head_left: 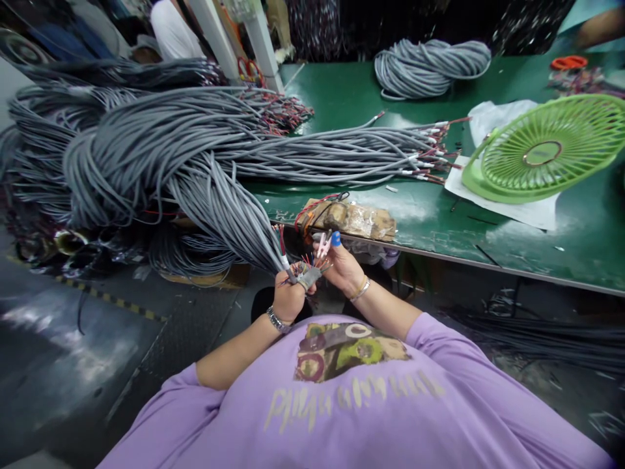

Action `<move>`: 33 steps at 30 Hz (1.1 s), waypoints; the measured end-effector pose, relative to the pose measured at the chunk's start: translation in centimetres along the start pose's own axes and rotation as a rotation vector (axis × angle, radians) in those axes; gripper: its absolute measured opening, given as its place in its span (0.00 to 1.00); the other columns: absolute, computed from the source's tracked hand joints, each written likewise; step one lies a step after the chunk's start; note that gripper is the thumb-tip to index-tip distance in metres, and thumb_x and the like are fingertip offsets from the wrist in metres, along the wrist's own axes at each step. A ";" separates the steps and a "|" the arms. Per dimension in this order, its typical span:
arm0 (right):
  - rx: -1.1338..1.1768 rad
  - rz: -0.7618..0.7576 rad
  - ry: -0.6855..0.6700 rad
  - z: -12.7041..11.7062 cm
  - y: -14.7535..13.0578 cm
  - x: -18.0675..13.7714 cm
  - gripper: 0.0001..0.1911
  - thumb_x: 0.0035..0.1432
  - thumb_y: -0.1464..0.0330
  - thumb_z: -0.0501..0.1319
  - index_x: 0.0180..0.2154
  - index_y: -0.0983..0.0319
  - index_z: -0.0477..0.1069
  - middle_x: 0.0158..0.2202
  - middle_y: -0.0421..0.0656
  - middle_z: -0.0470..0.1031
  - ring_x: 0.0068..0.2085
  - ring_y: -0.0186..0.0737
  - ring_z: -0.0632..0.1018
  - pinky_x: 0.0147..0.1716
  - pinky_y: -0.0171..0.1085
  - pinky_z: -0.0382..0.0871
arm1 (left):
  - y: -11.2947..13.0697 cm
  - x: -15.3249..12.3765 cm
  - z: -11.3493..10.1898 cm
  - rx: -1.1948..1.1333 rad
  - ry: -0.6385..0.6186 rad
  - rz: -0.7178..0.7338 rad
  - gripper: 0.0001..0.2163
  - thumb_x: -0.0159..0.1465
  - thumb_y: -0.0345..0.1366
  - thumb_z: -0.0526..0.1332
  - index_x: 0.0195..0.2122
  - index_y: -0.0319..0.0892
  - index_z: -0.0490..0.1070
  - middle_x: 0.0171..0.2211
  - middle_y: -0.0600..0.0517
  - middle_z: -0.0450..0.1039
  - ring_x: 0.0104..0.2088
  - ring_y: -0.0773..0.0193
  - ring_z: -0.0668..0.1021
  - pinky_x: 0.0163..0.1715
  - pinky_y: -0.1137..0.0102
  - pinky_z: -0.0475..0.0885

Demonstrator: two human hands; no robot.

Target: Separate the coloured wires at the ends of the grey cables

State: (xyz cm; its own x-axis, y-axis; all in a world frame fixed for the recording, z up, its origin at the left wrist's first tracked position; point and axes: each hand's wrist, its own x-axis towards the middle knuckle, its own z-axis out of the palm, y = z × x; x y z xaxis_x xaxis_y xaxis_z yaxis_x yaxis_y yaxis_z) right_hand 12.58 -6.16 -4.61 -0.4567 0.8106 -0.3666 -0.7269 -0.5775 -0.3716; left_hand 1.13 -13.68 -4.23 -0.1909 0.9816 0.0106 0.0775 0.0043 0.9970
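Note:
My left hand (288, 297) is wrapped round the end of a grey cable bundle (234, 212), close in front of my body. Thin coloured wires (315, 264) fan out of the cable ends at that hand. Just to the right, my right hand (346, 268) is closed, with a blue cover (336, 239) on one fingertip. Between its fingers is a small pale pink-and-white piece (323, 245), too small to name. A taped brown block (359, 220) with wires about it lies at the bench edge just beyond my hands.
Thick grey cables (127, 143) are heaped at the left and spread along the green bench (420, 215). A coiled cable (432, 68) lies at the back. At the right stands a green fan (547, 153). Orange-handled scissors (569, 62) lie near another person's arm (603, 27).

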 end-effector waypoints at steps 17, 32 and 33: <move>-0.543 0.116 -0.343 -3.6 -2.7 -2.8 0.24 0.41 0.55 0.74 0.33 0.65 0.74 0.30 0.42 0.76 0.29 0.33 0.75 0.31 0.34 0.72 | 1.5 -1.1 -0.7 0.100 -0.028 0.008 0.12 0.57 0.40 0.66 0.21 0.40 0.70 0.16 0.55 0.69 0.17 0.70 0.70 0.21 0.74 0.66; -0.971 -0.417 -0.247 -2.0 -0.7 -3.9 0.17 0.45 0.57 0.71 0.25 0.64 0.74 0.26 0.39 0.71 0.29 0.34 0.70 0.32 0.35 0.64 | 1.0 -0.2 -1.3 0.293 -0.272 -0.002 0.08 0.54 0.37 0.67 0.22 0.39 0.75 0.20 0.51 0.76 0.22 0.65 0.77 0.24 0.73 0.71; -1.021 -0.485 -0.248 -2.1 -0.7 -3.9 0.16 0.46 0.57 0.71 0.24 0.63 0.74 0.26 0.40 0.71 0.30 0.34 0.70 0.32 0.35 0.64 | 1.1 -0.1 -1.3 0.281 -0.278 -0.020 0.08 0.53 0.37 0.68 0.22 0.39 0.76 0.20 0.51 0.77 0.22 0.64 0.77 0.24 0.73 0.71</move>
State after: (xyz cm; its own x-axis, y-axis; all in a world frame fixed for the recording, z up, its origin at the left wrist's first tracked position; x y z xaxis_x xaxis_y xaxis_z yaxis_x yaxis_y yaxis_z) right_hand 15.94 -9.12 -4.66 -0.4136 0.8999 0.1384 -0.1518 0.0817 -0.9850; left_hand -0.05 -14.00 -3.07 0.0743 0.9949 -0.0688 0.3489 0.0387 0.9364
